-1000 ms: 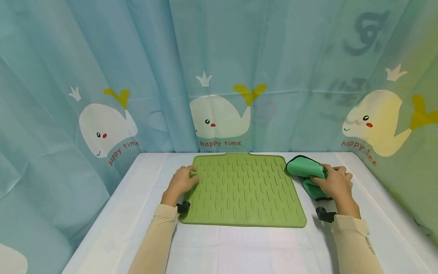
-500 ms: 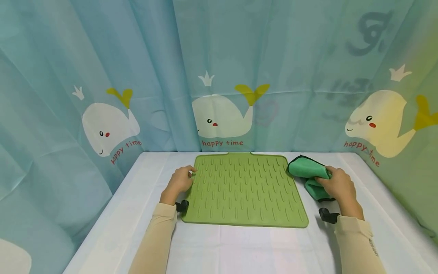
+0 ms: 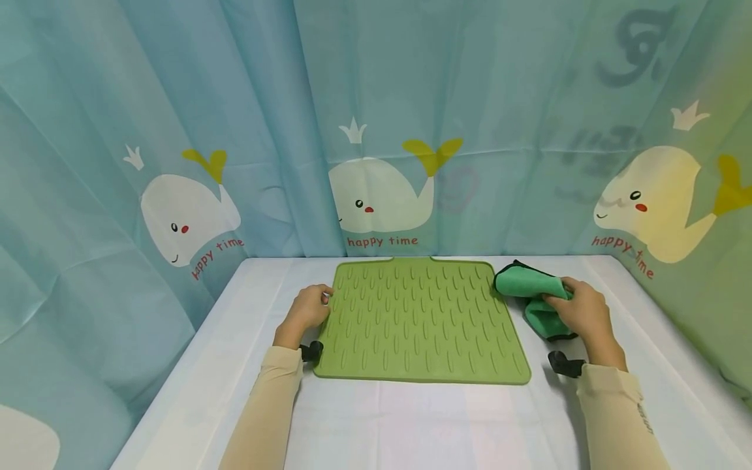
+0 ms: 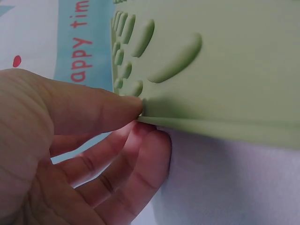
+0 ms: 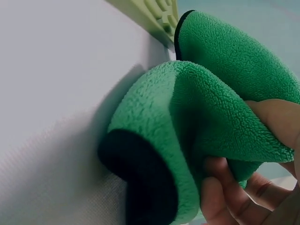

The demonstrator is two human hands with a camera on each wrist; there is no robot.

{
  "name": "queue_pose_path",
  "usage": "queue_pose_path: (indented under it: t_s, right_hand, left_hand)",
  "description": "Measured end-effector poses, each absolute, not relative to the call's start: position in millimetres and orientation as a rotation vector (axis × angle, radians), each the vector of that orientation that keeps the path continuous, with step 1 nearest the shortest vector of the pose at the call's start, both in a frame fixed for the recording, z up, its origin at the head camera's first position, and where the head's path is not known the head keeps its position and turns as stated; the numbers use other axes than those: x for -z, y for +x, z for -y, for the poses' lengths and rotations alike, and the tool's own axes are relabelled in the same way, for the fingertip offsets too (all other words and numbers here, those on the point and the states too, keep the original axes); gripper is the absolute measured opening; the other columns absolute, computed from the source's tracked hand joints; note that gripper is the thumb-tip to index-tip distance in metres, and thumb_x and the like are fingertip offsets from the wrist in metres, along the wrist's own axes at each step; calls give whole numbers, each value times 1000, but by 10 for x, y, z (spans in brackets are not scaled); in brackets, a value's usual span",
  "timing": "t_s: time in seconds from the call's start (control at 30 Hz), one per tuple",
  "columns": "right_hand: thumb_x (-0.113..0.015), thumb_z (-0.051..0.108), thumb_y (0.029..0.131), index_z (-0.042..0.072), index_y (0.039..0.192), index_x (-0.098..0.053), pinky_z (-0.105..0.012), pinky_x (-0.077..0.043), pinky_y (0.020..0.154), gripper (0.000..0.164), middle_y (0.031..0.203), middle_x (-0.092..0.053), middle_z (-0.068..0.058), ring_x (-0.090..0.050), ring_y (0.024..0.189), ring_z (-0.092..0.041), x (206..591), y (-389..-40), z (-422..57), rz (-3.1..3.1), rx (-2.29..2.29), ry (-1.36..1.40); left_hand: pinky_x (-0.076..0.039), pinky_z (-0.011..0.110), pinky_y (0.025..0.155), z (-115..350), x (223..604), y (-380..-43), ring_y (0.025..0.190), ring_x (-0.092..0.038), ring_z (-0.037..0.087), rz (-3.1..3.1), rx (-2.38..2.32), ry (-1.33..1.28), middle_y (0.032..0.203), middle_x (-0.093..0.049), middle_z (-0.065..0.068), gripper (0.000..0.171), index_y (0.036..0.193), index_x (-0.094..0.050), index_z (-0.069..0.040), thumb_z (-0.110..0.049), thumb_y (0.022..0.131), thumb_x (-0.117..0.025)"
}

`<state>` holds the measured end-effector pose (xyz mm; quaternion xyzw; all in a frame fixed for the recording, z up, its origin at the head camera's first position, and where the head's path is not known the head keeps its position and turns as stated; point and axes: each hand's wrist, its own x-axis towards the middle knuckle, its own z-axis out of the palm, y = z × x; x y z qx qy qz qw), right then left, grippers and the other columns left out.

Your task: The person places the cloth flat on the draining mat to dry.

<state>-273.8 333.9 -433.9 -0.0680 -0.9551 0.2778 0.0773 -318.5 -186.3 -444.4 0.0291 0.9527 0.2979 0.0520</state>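
Note:
A light green ridged drying mat (image 3: 420, 320) lies flat in the middle of the table. My left hand (image 3: 307, 310) pinches its left edge, thumb on the ridged face and fingertips under the rim, as the left wrist view shows at the mat's edge (image 4: 234, 129). To the right of the mat, my right hand (image 3: 583, 310) grips a green microfiber cloth (image 3: 525, 282) with black edging. The cloth (image 5: 220, 56) is folded over, thumb on one side and fingers beneath. Its far left corner meets the mat's right side in the head view.
White cloth covers the table (image 3: 411, 424). Behind it and along both sides hangs a blue-green curtain (image 3: 264, 117) printed with whales. A black wrist camera mount (image 3: 566, 364) sits by the right wrist, and another black mount (image 3: 311, 352) overlaps the mat's left edge.
My left fingers have drawn in from over the mat and closed on its left edge. My right hand has shifted slightly right and keeps its hold on the cloth. The mat stays put.

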Motion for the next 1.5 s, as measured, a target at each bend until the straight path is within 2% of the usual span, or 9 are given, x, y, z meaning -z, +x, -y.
queue_pose_path:
  t_s: [0.33, 0.6, 0.9, 1.03, 1.13, 1.2, 1.27, 1.37, 1.5]
  right_hand:
    - [-60, 27, 102, -8, 141, -51, -66, -47, 84, 54, 136, -53, -40, -53, 112, -59, 4241, -2737, -3263, 2753, -913, -198]
    - [-63, 24, 101, -6, 140, -54, -44, -56, 66, 51, 130, -58, -37, -69, 93, -47, 4160, -2715, -3176, 2650, -977, -185]
    - [-62, 23, 100, -5, 139, -57, -30, -57, 57, 48, 130, -59, -34, -70, 98, -49, 4007, -2688, -3047, 2549, -1015, -145]
    - [-63, 26, 101, -3, 140, -57, -23, -54, 56, 49, 129, -60, -32, -71, 75, -18, 3926, -2674, -2995, 2524, -1037, -129]
    - [-63, 27, 101, -2, 141, -57, -18, -52, 57, 50, 129, -60, -31, -55, 65, 11, 3862, -2661, -2962, 2503, -1092, -116]
    - [-64, 28, 100, -1, 141, -57, -15, -51, 57, 50, 129, -61, -31, -51, 63, 18, 3814, -2651, -2939, 2482, -1137, -107]
    - [-64, 28, 100, 0, 141, -58, -13, -50, 58, 50, 132, -60, -31, -50, 68, 18, 3769, -2637, -2911, 2467, -1156, -107]
    - [-65, 28, 99, 3, 138, -61, -12, -49, 61, 47, 134, -61, -27, -56, 85, 1, 3724, -2622, -2861, 2455, -1145, -123]
    - [-64, 25, 99, 3, 138, -61, -30, -48, 77, 44, 140, -56, -26, -55, 108, -32, 3698, -2600, -2784, 2443, -1144, -122]
  left_hand:
    - [-36, 33, 64, 1852, 4469, -3200, 64, -33, 16, -2910, -878, 104, 88, -53, 6, 50, 141, -57, 2, 9, 92, -52]
    - [-39, 35, 68, 1861, 4472, -3187, 64, -35, 16, -2923, -849, 121, 100, -61, 11, 49, 141, -57, 3, 8, 92, -51]
    - [-38, 33, 64, 1875, 4475, -3190, 65, -38, 16, -2925, -874, 115, 103, -63, 12, 49, 140, -58, 2, 7, 92, -52]
    - [-36, 32, 62, 1874, 4490, -3207, 61, -33, 15, -2917, -890, 112, 104, -62, 12, 49, 140, -58, 2, 7, 93, -52]
    - [-37, 33, 64, 1865, 4496, -3222, 62, -34, 15, -2930, -879, 115, 100, -62, 10, 49, 140, -59, 2, 8, 92, -51]
    - [-38, 33, 66, 1859, 4497, -3226, 63, -34, 15, -2942, -865, 117, 97, -62, 9, 50, 140, -59, 1, 8, 91, -51]
    - [-38, 34, 67, 1852, 4495, -3227, 63, -34, 15, -2946, -859, 113, 94, -60, 9, 50, 140, -59, 1, 8, 91, -51]
    - [-38, 34, 66, 1848, 4489, -3216, 63, -34, 16, -2948, -854, 101, 92, -59, 8, 50, 139, -60, 1, 8, 91, -52]
    - [-39, 35, 68, 1846, 4484, -3202, 66, -38, 18, -2962, -843, 103, 91, -59, 8, 50, 138, -60, 1, 9, 90, -52]
